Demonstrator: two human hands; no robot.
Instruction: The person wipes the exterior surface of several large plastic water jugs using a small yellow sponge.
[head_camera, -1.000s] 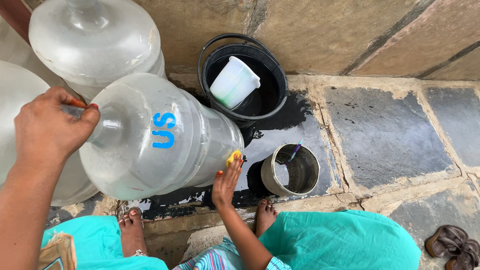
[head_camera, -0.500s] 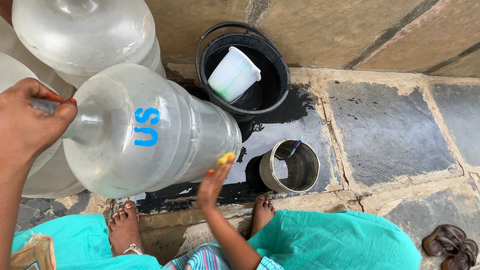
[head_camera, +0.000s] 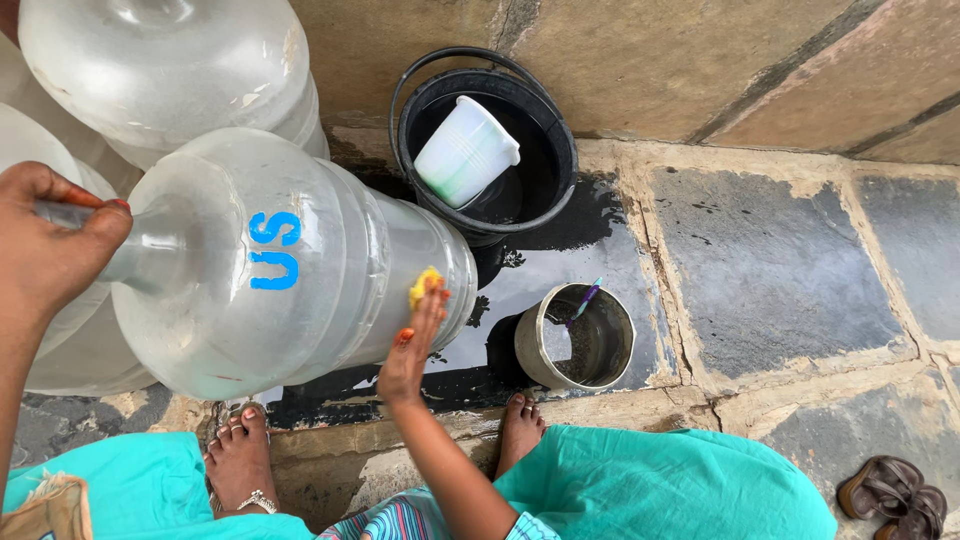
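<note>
My left hand (head_camera: 52, 240) grips the neck of a large clear plastic water jug (head_camera: 290, 265) with blue letters, tilted toward me over the wet stone floor. My right hand (head_camera: 412, 345) presses a small yellow sponge (head_camera: 424, 286) against the jug's side near its base. The fingers are flat on the plastic. My bare feet (head_camera: 238, 450) rest on the stone step below the jug, beside my turquoise clothing (head_camera: 660, 480).
Two more clear jugs (head_camera: 170, 70) stand at the upper left. A black bucket (head_camera: 552, 150) holding a white mug (head_camera: 465, 150) sits by the wall. A small metal pot (head_camera: 585, 340) with a brush stands on the wet floor. Brown sandals (head_camera: 895, 500) lie at the lower right.
The right hand with the sponge has slid up the jug's side. The jug has shifted slightly in view, still held by its neck.
</note>
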